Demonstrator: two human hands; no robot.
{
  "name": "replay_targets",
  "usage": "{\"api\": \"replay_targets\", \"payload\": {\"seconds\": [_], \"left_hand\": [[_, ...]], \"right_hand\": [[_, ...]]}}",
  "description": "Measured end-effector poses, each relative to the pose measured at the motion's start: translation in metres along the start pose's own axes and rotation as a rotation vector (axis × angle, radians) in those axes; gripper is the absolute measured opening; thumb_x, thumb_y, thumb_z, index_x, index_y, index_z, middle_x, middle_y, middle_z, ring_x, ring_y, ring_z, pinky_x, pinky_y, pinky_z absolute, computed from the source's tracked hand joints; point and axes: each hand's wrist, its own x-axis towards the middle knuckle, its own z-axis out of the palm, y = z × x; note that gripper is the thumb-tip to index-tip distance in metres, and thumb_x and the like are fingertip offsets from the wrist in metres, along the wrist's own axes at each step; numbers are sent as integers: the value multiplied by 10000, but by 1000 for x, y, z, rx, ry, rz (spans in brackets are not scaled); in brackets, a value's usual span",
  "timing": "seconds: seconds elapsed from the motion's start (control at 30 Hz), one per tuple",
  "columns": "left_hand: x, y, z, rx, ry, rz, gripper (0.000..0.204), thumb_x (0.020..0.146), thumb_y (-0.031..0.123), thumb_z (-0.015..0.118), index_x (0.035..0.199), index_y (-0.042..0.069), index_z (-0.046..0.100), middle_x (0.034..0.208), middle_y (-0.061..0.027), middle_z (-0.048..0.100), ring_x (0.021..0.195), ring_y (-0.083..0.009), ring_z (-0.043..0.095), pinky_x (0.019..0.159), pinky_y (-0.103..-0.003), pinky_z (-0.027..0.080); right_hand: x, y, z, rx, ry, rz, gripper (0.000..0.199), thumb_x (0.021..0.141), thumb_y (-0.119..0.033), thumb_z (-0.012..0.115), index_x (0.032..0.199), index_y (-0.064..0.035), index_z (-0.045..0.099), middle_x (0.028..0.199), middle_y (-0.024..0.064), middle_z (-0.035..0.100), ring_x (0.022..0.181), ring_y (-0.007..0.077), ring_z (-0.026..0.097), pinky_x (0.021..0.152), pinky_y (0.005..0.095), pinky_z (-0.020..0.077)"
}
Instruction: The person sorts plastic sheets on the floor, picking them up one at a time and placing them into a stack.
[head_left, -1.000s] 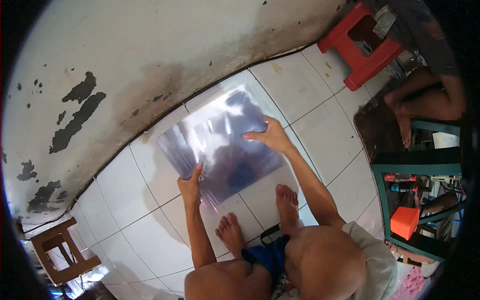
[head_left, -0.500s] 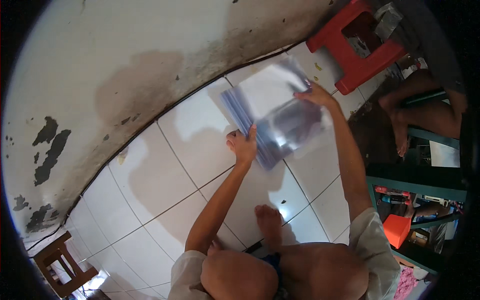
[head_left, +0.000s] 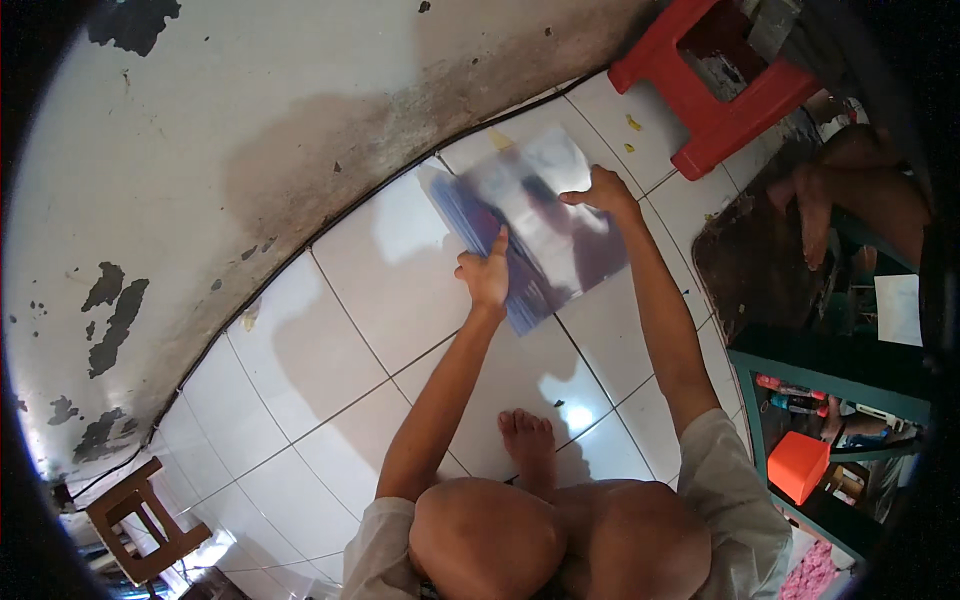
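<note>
A stack of clear, bluish plastic sheets or sleeves (head_left: 596, 255) is held in front of me above the white tiles, its layered edge toward the left. My left hand (head_left: 486, 278) grips that edge, the thumb lying on top and the other fingers partly hidden. At the far right corner, my right hand (head_left: 608, 192) pinches the top sheet between thumb and fingers. Light glares off the plastic, so single sheets are hard to make out.
A stained wall (head_left: 300, 130) with a black cable along its foot runs across the far left. A red plastic stool (head_left: 700, 100) stands far right. Near another person's bare legs (head_left: 815, 215) is a green shelf (head_left: 830, 365) holding an orange box (head_left: 798, 466). A brown stool (head_left: 150, 525) is lower left.
My right hand has come slightly left with its corner of the plastic, and the top sheet lies at a different angle with new glare. The left hand keeps its grip. The view has shifted a little.
</note>
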Motion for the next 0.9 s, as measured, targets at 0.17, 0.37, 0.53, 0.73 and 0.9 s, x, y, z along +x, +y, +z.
{"api": "replay_targets", "payload": {"seconds": [0.17,0.37,0.53,0.73,0.9], "left_hand": [[14,-17,-11,-207,-95,-12,480,837,300,695,1128,-48,537,1066,-136,594,953,-219,570,817,-378,488],[-39,-21,-105,-236,-381,-22,503,880,255,656,1258,-14,463,1092,-88,581,968,-196,561,811,-368,486],[-72,-28,-168,-122,-194,102,517,911,270,621,1302,-11,431,1180,-122,557,1038,-216,548,885,-363,461],[-86,1,-232,31,14,598,607,920,288,619,1357,-32,345,1238,-147,498,1170,-254,475,984,-364,395],[-71,3,-296,-45,-90,611,619,843,214,720,1306,-35,394,1195,-129,520,1114,-232,498,908,-380,451]], "right_hand": [[-6,35,19,239,64,-102,967,602,-532,815,1332,-11,452,1293,194,536,1165,342,519,1004,372,388],[-106,-9,54,437,258,-220,728,700,-413,782,1234,9,522,1170,220,599,1091,334,580,921,374,452],[-161,-59,82,664,313,-194,570,733,-348,777,1130,13,586,967,166,678,891,281,658,794,362,501],[-206,-128,24,1072,302,-356,407,769,-212,779,1056,14,599,925,101,685,860,143,625,777,298,496],[-203,-138,24,1075,350,-545,470,789,-198,764,1121,18,511,987,93,650,955,157,589,866,301,453]]}}
